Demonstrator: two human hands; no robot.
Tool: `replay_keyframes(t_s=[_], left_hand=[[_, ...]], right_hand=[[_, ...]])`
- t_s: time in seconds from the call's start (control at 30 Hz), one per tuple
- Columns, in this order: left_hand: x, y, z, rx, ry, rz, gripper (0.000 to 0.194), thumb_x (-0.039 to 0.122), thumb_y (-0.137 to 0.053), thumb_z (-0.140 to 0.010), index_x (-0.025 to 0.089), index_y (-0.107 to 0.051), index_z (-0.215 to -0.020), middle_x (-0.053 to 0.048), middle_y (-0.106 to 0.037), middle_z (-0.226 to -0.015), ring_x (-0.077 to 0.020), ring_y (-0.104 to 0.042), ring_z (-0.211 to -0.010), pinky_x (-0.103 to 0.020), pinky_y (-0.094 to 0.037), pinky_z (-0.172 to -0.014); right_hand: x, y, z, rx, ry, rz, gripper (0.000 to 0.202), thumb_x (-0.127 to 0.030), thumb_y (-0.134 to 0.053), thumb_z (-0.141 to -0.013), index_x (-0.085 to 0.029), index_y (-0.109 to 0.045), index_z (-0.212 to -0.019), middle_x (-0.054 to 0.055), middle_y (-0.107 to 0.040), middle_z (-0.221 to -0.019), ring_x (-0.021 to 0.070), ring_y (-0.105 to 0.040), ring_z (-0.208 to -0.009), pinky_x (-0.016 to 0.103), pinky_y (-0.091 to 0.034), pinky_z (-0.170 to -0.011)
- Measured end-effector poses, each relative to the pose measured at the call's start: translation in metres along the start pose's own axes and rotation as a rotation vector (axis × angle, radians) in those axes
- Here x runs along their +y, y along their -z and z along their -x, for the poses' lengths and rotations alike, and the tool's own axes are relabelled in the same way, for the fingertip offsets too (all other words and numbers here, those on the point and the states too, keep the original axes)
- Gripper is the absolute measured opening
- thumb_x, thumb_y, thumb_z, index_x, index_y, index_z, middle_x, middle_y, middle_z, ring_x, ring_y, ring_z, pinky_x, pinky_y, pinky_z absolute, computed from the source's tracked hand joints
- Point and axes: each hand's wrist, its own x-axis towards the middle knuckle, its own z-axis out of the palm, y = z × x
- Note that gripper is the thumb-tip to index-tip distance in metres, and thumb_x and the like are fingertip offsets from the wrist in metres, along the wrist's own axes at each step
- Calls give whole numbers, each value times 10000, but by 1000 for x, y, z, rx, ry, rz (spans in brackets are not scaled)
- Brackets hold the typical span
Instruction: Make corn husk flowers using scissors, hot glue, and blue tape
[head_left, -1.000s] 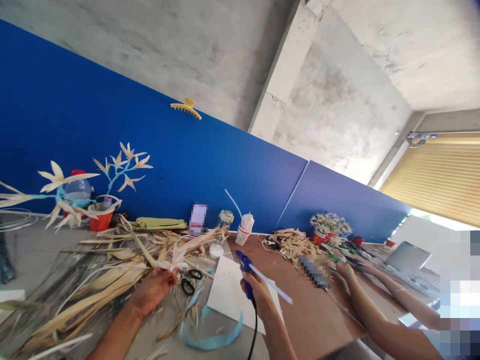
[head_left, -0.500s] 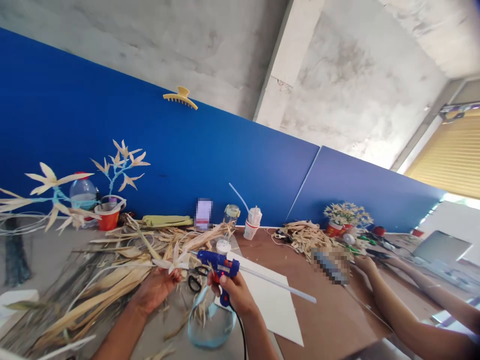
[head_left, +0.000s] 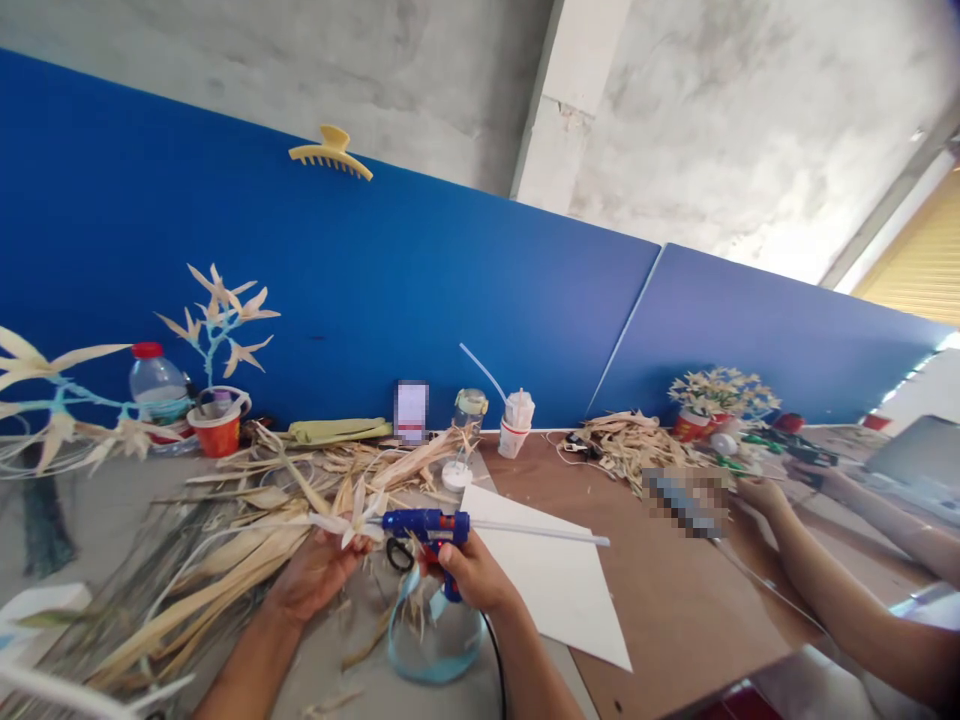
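Note:
My left hand [head_left: 322, 570] pinches a pale corn-husk flower [head_left: 351, 518] by its base, petals spread upward. My right hand [head_left: 472, 570] is wrapped round the handle of a blue glue gun [head_left: 424, 522], whose nozzle points left at the flower. Whether the tip touches the petals I cannot tell. A long clear glue stick [head_left: 540, 531] juts from the back of the gun, and a small red light glows on its side. Under the gun lie black-handled scissors [head_left: 399, 555], partly hidden, and a loop of light blue ribbon [head_left: 435, 672].
Dried husks [head_left: 217, 580] cover the table's left side. Husk flowers on blue stems [head_left: 217, 330] stand by a red cup [head_left: 215, 432] and a bottle [head_left: 157, 385]. White board [head_left: 547, 575] lies right of my hands. Another person's arms [head_left: 817, 570] work at far right.
The glue gun has moved left and levelled out, bringing its nozzle up against or close to the flower. The view has shifted slightly.

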Motion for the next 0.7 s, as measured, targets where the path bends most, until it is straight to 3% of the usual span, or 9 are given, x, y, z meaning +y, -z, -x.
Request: replay_keyframes(t_s=[0.27,0.7], left_hand=[[-1,-1,0,-29,-20,-22,233,193,-880,-494,127,-667,-563,-29,-626,-549,-161,-564,-607,-292,-500,-654],[1,-2,0,39,22,-52,211,96,-860,-470,137,-669,-550,-14,-625,-538,-147,-591,-587,-270,-521,-645]], right_hand=[[6,2,-3,-16,10,7,608,-746,-585,-677,-153,-601,-810,26,-572,-692,96,-448,-554,219,-318,-510],[8,3,-4,-20,21,185,558,-715,-500,-759,-166,-588,-710,6,-521,-620,112,-428,-544,245,-334,-538]])
